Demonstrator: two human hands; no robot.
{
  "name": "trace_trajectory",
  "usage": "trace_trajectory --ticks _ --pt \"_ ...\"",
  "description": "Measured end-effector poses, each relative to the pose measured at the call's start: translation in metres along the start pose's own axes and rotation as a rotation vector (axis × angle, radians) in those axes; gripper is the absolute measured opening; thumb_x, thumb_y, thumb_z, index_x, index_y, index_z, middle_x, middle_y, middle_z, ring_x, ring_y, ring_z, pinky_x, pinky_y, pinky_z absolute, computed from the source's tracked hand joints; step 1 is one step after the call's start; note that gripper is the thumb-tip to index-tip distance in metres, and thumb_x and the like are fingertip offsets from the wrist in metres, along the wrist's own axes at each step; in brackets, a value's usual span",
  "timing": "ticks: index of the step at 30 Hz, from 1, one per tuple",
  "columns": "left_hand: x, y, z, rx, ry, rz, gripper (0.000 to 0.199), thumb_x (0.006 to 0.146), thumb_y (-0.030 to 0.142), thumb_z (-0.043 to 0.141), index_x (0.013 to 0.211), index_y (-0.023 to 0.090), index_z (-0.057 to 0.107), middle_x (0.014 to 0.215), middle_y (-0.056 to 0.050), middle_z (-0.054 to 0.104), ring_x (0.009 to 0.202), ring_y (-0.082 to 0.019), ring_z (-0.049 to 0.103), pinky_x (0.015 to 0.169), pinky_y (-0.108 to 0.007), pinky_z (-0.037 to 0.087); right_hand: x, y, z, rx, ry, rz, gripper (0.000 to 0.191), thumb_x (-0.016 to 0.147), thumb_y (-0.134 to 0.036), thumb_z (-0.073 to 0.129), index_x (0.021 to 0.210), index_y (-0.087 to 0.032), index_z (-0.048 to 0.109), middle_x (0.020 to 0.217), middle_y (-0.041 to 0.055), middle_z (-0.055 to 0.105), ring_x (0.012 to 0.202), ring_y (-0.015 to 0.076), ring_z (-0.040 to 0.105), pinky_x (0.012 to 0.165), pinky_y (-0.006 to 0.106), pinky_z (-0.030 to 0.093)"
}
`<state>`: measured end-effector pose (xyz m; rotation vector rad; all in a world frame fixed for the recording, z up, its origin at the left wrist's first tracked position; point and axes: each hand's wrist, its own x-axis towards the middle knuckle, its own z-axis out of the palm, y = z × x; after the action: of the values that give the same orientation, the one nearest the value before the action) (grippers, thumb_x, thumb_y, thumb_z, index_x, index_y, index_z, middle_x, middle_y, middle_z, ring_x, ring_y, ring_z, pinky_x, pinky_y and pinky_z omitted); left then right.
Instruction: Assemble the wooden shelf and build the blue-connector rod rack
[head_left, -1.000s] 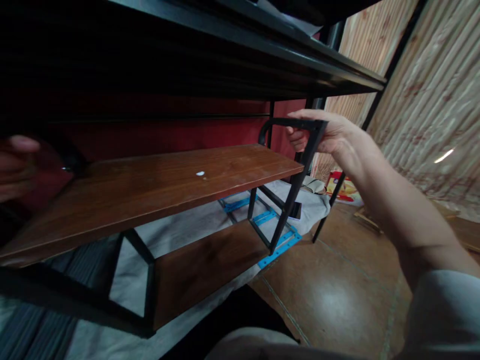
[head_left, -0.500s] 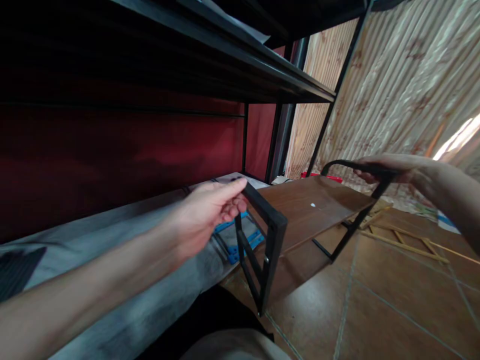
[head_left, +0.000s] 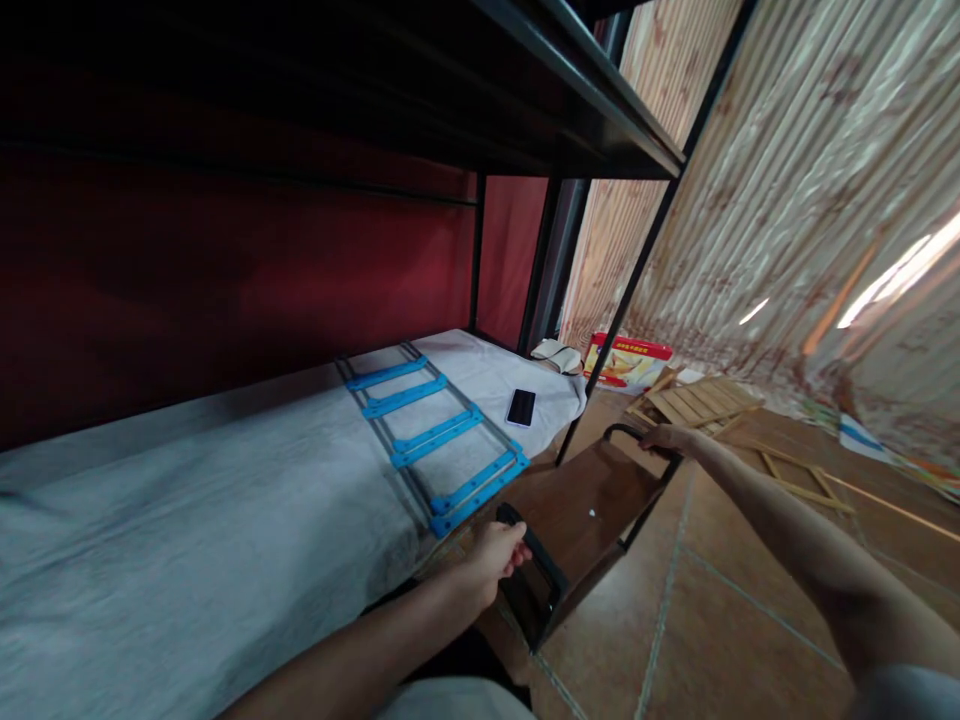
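Observation:
In front of me is a small shelf (head_left: 607, 475) with a brown wooden board and black metal end frames. A small white spot shows on its board. My left hand (head_left: 495, 555) is closed around the top bar of the near end frame. At the far end, my right hand (head_left: 670, 440) grips the other frame's top bar. Left of the shelf, a grey frame with blue crosspieces (head_left: 439, 435) lies flat on the bed (head_left: 247, 530). A dark phone (head_left: 521, 408) rests beside it on the pale sheet.
A dark upper bunk (head_left: 600, 130) hangs overhead, with a slanting black post (head_left: 637, 270) near the shelf. Beyond stand a red and white box (head_left: 630, 362) and wooden slats (head_left: 701, 402) on the tiled floor (head_left: 720, 600). A patterned curtain (head_left: 810, 180) hangs at right.
Both hands have lowered the shelf, and it now sits farther from me. The blue-barred frame, the phone and the red box have come into fuller view.

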<state>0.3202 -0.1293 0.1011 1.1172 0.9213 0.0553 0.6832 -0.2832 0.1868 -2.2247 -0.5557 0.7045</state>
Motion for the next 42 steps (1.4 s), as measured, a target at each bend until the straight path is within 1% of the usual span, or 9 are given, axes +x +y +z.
trace_trajectory --ticks 3,5,8,13,18,23,33,38,42 --pt "0.026 -0.022 -0.002 -0.008 0.050 -0.041 0.031 0.090 0.028 0.059 0.062 0.014 0.055 0.057 -0.001 0.058 0.049 -0.008 0.046 0.049 -0.019 0.028 0.032 0.010 0.030 -0.230 -0.050 0.188 0.013 0.092 -0.022 0.067 0.085 -0.011 0.067 0.075 -0.0001 0.066 0.059 0.0096 0.060 0.055 0.022 0.051" --pt "0.042 -0.033 -0.006 -0.008 0.086 -0.058 0.032 0.090 0.028 0.060 0.061 0.015 0.053 0.055 -0.001 0.056 0.047 -0.008 0.045 0.048 -0.020 0.027 0.050 0.016 0.050 -0.333 -0.068 0.252 0.021 0.096 -0.032 0.064 0.103 -0.013 0.066 0.097 0.0026 0.068 0.079 0.0138 0.066 0.070 0.029 0.057" --pt "0.062 -0.047 -0.011 0.001 0.129 -0.073 0.035 0.088 0.028 0.062 0.058 0.016 0.050 0.052 0.000 0.051 0.045 -0.008 0.043 0.047 -0.021 0.025 0.074 0.025 0.077 -0.437 -0.076 0.295 0.027 0.096 -0.037 0.063 0.113 -0.016 0.066 0.115 0.0061 0.066 0.097 0.0207 0.066 0.082 0.036 0.058" --pt "0.088 -0.052 -0.020 0.001 0.166 -0.052 0.039 0.083 0.035 0.071 0.056 0.017 0.049 0.052 0.001 0.051 0.047 -0.009 0.045 0.047 -0.022 0.027 0.110 0.043 0.106 -0.522 -0.063 0.298 0.032 0.096 -0.039 0.062 0.120 -0.017 0.063 0.123 0.0078 0.063 0.106 0.0234 0.064 0.089 0.040 0.056" --pt "0.104 -0.046 -0.020 -0.027 0.170 -0.051 0.034 0.080 0.037 0.072 0.062 0.016 0.053 0.056 0.001 0.055 0.050 -0.008 0.049 0.050 -0.020 0.032 0.135 0.061 0.115 -0.576 -0.026 0.291 0.034 0.096 -0.038 0.062 0.123 -0.017 0.061 0.125 0.0086 0.062 0.107 0.0232 0.064 0.090 0.043 0.056" --pt "0.106 -0.047 -0.014 -0.048 0.133 -0.079 0.029 0.082 0.033 0.071 0.066 0.016 0.055 0.056 0.001 0.056 0.049 -0.008 0.051 0.050 -0.020 0.033 0.149 0.077 0.123 -0.589 0.008 0.275 0.033 0.097 -0.038 0.061 0.122 -0.017 0.062 0.122 0.0083 0.064 0.103 0.0215 0.065 0.087 0.041 0.057" --pt "0.112 -0.047 -0.007 -0.071 0.108 -0.103 0.017 0.086 0.020 0.065 0.072 0.015 0.056 0.058 0.000 0.058 0.050 -0.008 0.054 0.049 -0.019 0.035 0.185 0.072 0.131 -0.595 0.028 0.188 0.034 0.097 -0.039 0.061 0.123 -0.018 0.061 0.124 0.0086 0.063 0.106 0.0225 0.064 0.089 0.042 0.056" --pt "0.117 -0.047 -0.012 -0.074 0.080 -0.105 0.022 0.085 0.023 0.068 0.069 0.014 0.057 0.057 -0.001 0.060 0.050 -0.007 0.053 0.050 -0.019 0.035 0.185 0.074 0.137 -0.616 0.078 0.203 0.035 0.097 -0.039 0.060 0.125 -0.018 0.061 0.126 0.0095 0.062 0.108 0.0228 0.063 0.092 0.045 0.055" --pt "0.118 -0.051 -0.017 -0.068 0.064 -0.114 0.027 0.079 0.031 0.075 0.067 0.013 0.058 0.057 -0.001 0.061 0.048 -0.007 0.051 0.049 -0.019 0.032 0.176 0.080 0.144 -0.633 0.146 0.210 0.035 0.097 -0.035 0.058 0.128 -0.019 0.059 0.134 0.0112 0.058 0.123 0.0284 0.056 0.105 0.055 0.044"
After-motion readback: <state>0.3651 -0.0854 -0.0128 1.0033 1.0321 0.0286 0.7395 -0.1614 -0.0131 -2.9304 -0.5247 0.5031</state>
